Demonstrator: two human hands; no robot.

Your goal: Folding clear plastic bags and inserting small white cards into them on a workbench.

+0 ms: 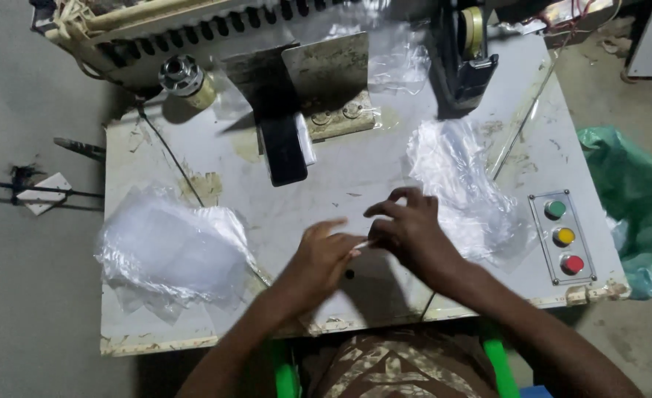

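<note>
Your two hands meet low in the middle of the worn white table. Your left hand and your right hand share one small, thin, pale piece, pinched between them. Your right fingers are closed on one end of it, your left fingertips press the other end. It is too small to tell what it is made of, though it looks like a scrap of clear film.

To your left lies a heap of clear plastic bags, soft, crumpled and shiny, near the table's front corner. To your right, just beside your right hand, lies a second pile of clear plastic, wrinkled and loosely spread.

At the right front corner sits a small upright rectangular button panel with three round buttons in a column: green on top, yellow in the middle, red at the bottom.

Behind your hands stands a metal bracket, flat, stained and bolted down, with a black oblong block hanging in front of it. Left of that is a ridged metal knob. At the back right a roll of tape sits in a dark holder.

The tabletop is painted metal, chipped and rust-spotted along its edges. Off the right side, a green plastic bag bulges beside the table.
</note>
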